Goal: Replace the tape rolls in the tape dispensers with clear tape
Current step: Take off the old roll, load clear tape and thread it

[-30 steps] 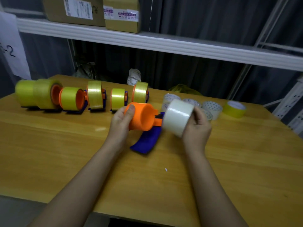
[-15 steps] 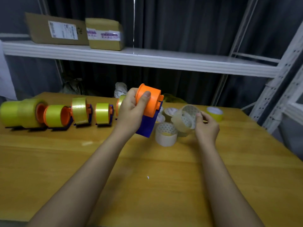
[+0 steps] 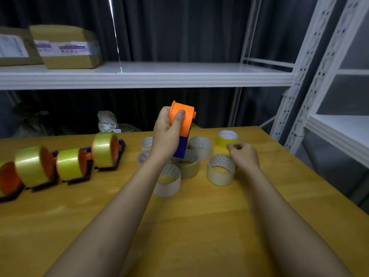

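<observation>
Orange spool bare, the tape dispenser (image 3: 182,129) sits in our left hand (image 3: 166,136), lifted off the desk (image 3: 199,226) with fingers and thumb wrapped round the core and the purple handle pointing down; our right hand (image 3: 242,154) hovers with fingers loosely curled and holds nothing, just beside a clear tape roll (image 3: 220,169) lying flat toward the desk's far right; more clear rolls (image 3: 200,146) cluster near the far edge behind and under the dispenser, and a yellow roll (image 3: 227,137) lies farthest back; loaded dispensers (image 3: 105,151) with yellow tape line the left side. We judge the step is picking a clear roll; we should pinch it by the rim, check which way the tape unwinds, then slide it squarely onto the core until it seats against the flange.
</observation>
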{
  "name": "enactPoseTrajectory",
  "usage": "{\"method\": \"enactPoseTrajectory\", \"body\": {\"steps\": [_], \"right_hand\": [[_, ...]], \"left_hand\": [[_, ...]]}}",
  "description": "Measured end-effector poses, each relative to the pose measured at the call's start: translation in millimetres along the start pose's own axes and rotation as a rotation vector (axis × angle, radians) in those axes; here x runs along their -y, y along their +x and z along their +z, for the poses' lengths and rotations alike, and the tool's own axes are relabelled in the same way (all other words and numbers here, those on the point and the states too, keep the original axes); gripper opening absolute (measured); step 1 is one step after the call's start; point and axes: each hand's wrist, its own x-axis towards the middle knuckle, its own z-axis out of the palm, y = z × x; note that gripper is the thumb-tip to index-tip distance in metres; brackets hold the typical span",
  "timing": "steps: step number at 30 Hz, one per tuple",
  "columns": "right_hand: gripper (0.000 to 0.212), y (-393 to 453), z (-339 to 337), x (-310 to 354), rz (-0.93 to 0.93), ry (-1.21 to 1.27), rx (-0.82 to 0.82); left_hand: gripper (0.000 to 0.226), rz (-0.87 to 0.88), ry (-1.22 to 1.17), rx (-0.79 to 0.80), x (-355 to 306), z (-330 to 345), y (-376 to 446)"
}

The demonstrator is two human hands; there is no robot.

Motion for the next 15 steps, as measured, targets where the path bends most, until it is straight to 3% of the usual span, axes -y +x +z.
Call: {"method": "enactPoseTrajectory", "body": {"steps": [5,10,15], "right_hand": [[0.033,47,12,0,-0.075,-0.163,-0.062],[0.047,89,29,2,-0.079,-0.409,0.035],[0.085,120,39,10,-0.075,-0.607,0.188]], "left_hand": [[0.013,-0.02,0.032,0.098,13,27,33],[0.011,-0.017,0.049,0.147,30,42,61],[0.011,-0.013,0.049,0.151,45,47,82]]}}
